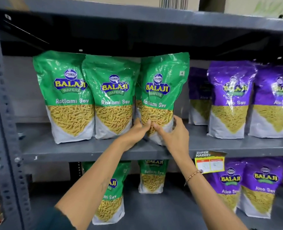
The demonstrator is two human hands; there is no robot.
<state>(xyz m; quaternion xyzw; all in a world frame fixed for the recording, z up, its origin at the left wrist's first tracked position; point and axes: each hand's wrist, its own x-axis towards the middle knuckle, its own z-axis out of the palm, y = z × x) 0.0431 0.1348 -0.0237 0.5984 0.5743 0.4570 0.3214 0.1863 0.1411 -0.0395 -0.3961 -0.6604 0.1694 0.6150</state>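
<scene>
Three green Ratlami Sev packets stand in a row on the middle grey shelf (pixel 71 150). Both my hands hold the lower part of the rightmost green packet (pixel 159 90), which tilts slightly. My left hand (pixel 138 130) grips its lower left edge, fingers curled behind it. My right hand (pixel 172 131) wraps its lower right corner, thumb on the front. The middle green packet (pixel 112 97) and the left green packet (pixel 66 95) stand upright beside it. Another green packet peeks out behind the held one.
Purple Aloo Sev packets (pixel 232 98) stand to the right on the same shelf. The lower shelf holds more green packets (pixel 152 176) and purple packets (pixel 260 186). A yellow price tag (pixel 209 163) hangs from the shelf edge. A perforated grey upright (pixel 3 130) bounds the left side.
</scene>
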